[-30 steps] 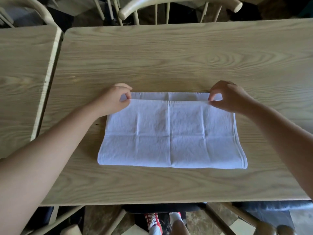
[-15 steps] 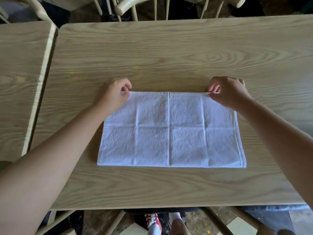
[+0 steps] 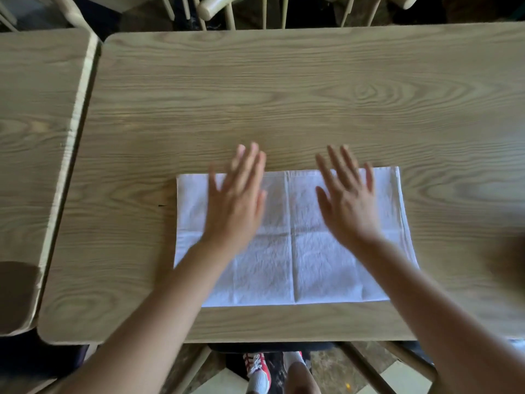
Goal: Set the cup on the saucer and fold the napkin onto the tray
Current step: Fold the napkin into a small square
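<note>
Neither hand holds anything. The left hand (image 3: 235, 200) and the right hand (image 3: 348, 200) are both spread flat, fingers straight and splayed, palms down over the white napkin (image 3: 295, 265). Motion blur makes it impossible to tell whether the palms press the cloth or hover just above it.

The napkin lies as a folded rectangle on the wooden table (image 3: 284, 103), nearer the table's front edge than its far edge, with crease lines crossing it. The left hand sits over the napkin's left half and the right hand over its right half, fingertips reaching past its far edge onto bare wood.

The step in hand looks like smoothing down a fold, so the folding part of the task is under way. No cup, saucer or tray is in view.

The next move probably calls for pinching one short end and bringing it across to the other, edges matched. The cloth is limp, so corners may slip out of line.

Beyond the table's far edge stand chair backs (image 3: 227, 9); a second table (image 3: 37, 137) sits just beside its left edge.
</note>
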`<state>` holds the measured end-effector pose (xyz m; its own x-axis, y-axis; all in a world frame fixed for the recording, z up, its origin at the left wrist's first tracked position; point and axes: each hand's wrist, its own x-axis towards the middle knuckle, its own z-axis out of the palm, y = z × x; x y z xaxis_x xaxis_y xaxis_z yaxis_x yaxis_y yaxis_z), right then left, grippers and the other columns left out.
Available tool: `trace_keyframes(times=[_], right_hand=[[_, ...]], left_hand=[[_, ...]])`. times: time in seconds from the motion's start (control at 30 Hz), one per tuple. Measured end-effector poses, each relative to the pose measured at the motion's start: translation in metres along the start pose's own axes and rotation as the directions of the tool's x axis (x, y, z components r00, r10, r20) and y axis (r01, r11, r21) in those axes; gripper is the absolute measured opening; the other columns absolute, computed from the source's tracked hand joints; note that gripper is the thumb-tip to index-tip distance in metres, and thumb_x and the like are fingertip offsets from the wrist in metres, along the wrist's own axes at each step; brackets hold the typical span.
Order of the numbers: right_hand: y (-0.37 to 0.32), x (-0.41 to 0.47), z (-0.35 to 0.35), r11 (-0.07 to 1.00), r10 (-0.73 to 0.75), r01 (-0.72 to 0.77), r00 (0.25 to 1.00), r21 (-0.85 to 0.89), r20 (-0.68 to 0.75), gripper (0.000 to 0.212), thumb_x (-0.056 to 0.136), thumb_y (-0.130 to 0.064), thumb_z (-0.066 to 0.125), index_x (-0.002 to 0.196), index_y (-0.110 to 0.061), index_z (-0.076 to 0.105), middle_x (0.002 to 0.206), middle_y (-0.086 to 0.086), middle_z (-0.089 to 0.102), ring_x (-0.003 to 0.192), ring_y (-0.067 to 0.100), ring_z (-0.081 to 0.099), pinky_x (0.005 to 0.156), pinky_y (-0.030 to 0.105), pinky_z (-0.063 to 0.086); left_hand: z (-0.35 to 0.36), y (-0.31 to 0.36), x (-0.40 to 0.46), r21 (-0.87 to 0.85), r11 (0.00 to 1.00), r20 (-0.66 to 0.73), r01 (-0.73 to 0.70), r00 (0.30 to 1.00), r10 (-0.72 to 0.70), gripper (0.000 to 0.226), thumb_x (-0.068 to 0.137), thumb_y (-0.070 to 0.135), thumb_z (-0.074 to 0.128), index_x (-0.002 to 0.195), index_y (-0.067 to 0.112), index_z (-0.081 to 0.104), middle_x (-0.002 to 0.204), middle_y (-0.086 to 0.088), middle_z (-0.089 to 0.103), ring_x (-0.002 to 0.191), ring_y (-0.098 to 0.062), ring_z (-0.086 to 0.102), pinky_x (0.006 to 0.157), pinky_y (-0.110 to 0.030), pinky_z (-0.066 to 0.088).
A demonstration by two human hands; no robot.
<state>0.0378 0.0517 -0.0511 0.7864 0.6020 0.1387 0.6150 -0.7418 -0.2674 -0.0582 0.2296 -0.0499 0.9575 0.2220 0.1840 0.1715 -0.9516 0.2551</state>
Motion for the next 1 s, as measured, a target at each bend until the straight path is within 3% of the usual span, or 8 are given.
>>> trace_keyframes(times=[0.07,0.17,0.23,0.43,0.63,0.73,0.87,1.0], right_hand=[[-0.023,-0.012,0.017,0.999,-0.007,0.004,0.998,0.033,0.067,0.053,0.090,-0.028,0.032,0.141,-0.013,0.035,0.150,0.010,0.033,0.140,0.024,0.026,0.110,0.052,0.019],[-0.029,-0.019,0.031,1.000,-0.003,-0.002,0.987,0.031,0.158,0.056,0.091,-0.035,0.028,0.143,-0.014,0.032,0.152,0.005,0.030,0.141,0.018,0.022,0.112,0.049,0.018],[-0.016,-0.018,0.029,1.000,-0.013,0.013,0.984,0.001,0.177,0.060,0.090,-0.040,0.027,0.144,-0.014,0.029,0.153,0.003,0.028,0.142,0.017,0.021,0.113,0.046,0.016],[0.068,-0.029,-0.003,0.978,0.164,-0.143,0.977,-0.150,0.137,0.068,0.087,-0.044,0.020,0.146,-0.010,0.022,0.154,0.008,0.023,0.142,0.017,0.016,0.115,0.041,0.014],[0.073,-0.029,-0.006,0.977,0.173,-0.151,0.974,-0.152,0.146,0.070,0.087,-0.047,0.015,0.147,-0.011,0.016,0.156,0.006,0.017,0.142,0.012,0.007,0.116,0.041,0.007],[0.059,-0.034,-0.015,0.971,0.184,-0.167,0.978,-0.170,0.093,0.068,0.089,-0.047,0.018,0.147,-0.010,0.016,0.156,0.007,0.018,0.144,0.018,0.012,0.115,0.048,0.004],[-0.010,-0.059,-0.016,0.986,0.138,-0.136,0.990,-0.100,0.021,0.062,0.092,-0.040,0.027,0.146,-0.012,0.019,0.154,0.004,0.019,0.143,0.018,0.016,0.114,0.046,0.003],[-0.055,-0.096,0.010,0.991,0.134,-0.129,0.982,-0.045,0.134,0.059,0.090,-0.032,0.029,0.146,-0.015,0.024,0.154,0.004,0.023,0.142,0.015,0.014,0.113,0.044,0.007]], left_hand=[[0.020,0.023,-0.011,0.034,0.997,0.109,-0.076,0.991,0.072,0.054,0.091,0.026,0.032,0.144,0.014,0.027,0.152,-0.003,0.029,0.141,-0.018,0.024,0.109,-0.056,0.018],[0.033,0.021,-0.014,0.088,0.994,0.209,-0.065,0.977,0.045,0.053,0.091,0.035,0.034,0.142,0.021,0.034,0.149,0.000,0.035,0.138,-0.017,0.031,0.107,-0.057,0.026],[0.030,0.009,-0.014,0.104,0.993,0.233,-0.047,0.972,0.021,0.055,0.088,0.042,0.035,0.141,0.026,0.033,0.151,0.000,0.032,0.139,-0.018,0.029,0.107,-0.056,0.023],[0.005,-0.059,-0.037,0.191,0.956,0.145,0.221,0.957,-0.250,0.065,0.084,0.052,0.028,0.144,0.027,0.024,0.154,-0.007,0.022,0.142,-0.022,0.020,0.112,-0.054,0.011],[0.001,-0.059,-0.038,0.183,0.950,0.175,0.255,0.942,-0.287,0.070,0.082,0.054,0.020,0.146,0.026,0.018,0.156,-0.006,0.014,0.144,-0.019,0.012,0.113,-0.053,0.003],[-0.008,-0.050,-0.038,0.154,0.936,0.109,0.316,0.936,-0.334,0.070,0.085,0.054,0.017,0.147,0.022,0.015,0.157,-0.006,0.011,0.144,-0.020,0.010,0.112,-0.056,0.000],[-0.013,0.017,-0.054,0.073,0.976,-0.015,0.205,0.979,-0.204,0.057,0.091,0.041,0.027,0.145,0.022,0.022,0.154,-0.007,0.017,0.141,-0.021,0.019,0.111,-0.053,0.004],[0.012,0.063,-0.090,0.039,0.992,0.185,0.124,0.974,-0.129,0.052,0.097,0.039,0.008,0.146,0.027,0.020,0.156,-0.003,0.015,0.143,-0.019,0.015,0.110,-0.056,0.012]])
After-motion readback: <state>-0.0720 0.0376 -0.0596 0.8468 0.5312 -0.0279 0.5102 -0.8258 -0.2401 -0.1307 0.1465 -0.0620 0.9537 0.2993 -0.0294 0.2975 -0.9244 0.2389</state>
